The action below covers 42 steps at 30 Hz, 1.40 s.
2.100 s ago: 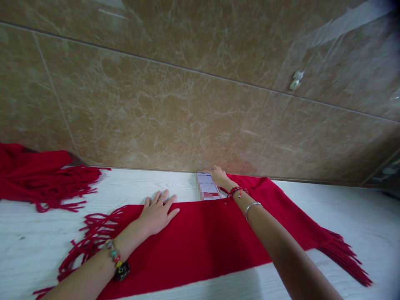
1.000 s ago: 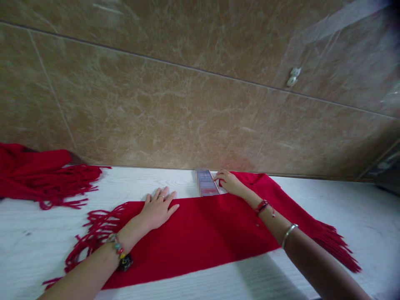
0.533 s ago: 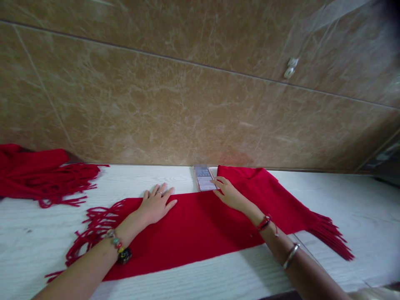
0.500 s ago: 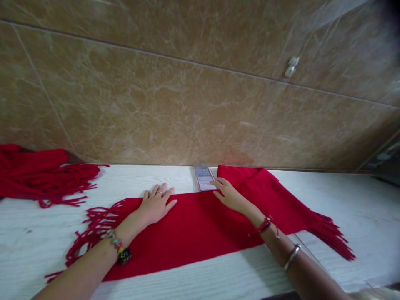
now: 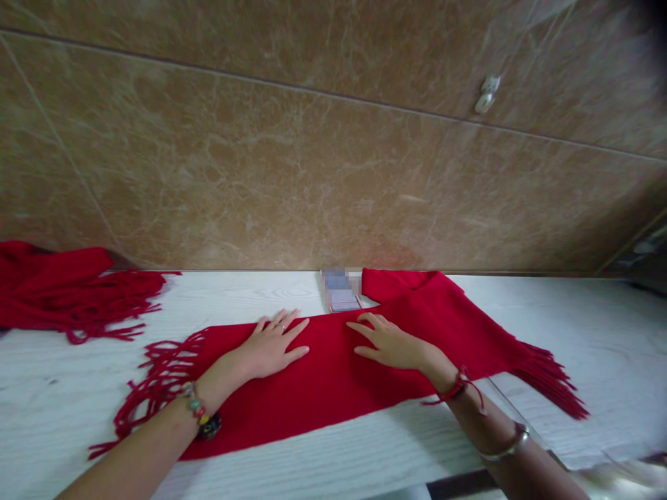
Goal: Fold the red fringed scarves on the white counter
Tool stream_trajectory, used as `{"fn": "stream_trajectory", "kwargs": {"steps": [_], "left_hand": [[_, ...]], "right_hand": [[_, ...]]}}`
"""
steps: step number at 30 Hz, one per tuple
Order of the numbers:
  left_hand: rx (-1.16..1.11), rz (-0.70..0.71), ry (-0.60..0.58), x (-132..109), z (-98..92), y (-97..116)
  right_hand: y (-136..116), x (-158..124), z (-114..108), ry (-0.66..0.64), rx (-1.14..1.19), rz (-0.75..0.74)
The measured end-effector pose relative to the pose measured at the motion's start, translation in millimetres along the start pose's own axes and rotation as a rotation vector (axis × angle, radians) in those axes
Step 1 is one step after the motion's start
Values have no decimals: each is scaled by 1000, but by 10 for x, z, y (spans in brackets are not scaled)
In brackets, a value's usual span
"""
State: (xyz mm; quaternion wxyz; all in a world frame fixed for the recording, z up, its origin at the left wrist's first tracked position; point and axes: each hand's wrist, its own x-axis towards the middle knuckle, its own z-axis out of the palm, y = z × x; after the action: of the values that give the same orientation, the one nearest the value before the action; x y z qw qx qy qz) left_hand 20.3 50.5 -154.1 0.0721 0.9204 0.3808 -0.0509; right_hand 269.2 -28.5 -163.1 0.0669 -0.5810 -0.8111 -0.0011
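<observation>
A red fringed scarf lies spread across the pale wood-grain surface, its right part folded over at an angle toward the wall. My left hand rests flat on its far edge, fingers spread and holding nothing. To the right, my right hand lies on the cloth with its fingers apart, also without anything in it. Just beyond the scarf's far edge is a phone with a lit screen, partly blurred; neither hand touches it.
A second red fringed scarf lies bunched at the far left. Behind the white surface rises a brown marbled tile wall with a small white fixture. A dark object stands at the right edge.
My right hand has drawn back from the phone's edge onto the scarf. My left hand has slid slightly to the right along the cloth. The view has shifted a little.
</observation>
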Motion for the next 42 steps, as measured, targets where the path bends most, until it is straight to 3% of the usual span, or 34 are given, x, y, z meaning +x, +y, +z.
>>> {"fn": "stream_trajectory", "kwargs": {"steps": [4, 8, 15, 22, 28, 33, 37, 39, 42], "left_hand": [[2, -2, -15, 4, -16, -4], [-4, 6, -18, 2, -28, -1], [-5, 19, -1, -4, -19, -6], [-12, 34, 51, 40, 69, -63], [-7, 26, 28, 19, 49, -34], [2, 7, 41, -13, 36, 28], [-17, 50, -6, -30, -5, 58], [-28, 63, -24, -31, -21, 58], [-26, 67, -37, -26, -25, 48]], "right_hand": [[-22, -129, 113, 45, -47, 34], [6, -189, 62, 69, 5, -15], [277, 199, -123, 265, 53, 72], [385, 359, 25, 176, 42, 27], [420, 271, -46, 249, 108, 95], [219, 23, 7, 265, 142, 83], [29, -214, 120, 152, 142, 18], [14, -235, 114, 114, 142, 3], [107, -58, 19, 204, 163, 35]]}}
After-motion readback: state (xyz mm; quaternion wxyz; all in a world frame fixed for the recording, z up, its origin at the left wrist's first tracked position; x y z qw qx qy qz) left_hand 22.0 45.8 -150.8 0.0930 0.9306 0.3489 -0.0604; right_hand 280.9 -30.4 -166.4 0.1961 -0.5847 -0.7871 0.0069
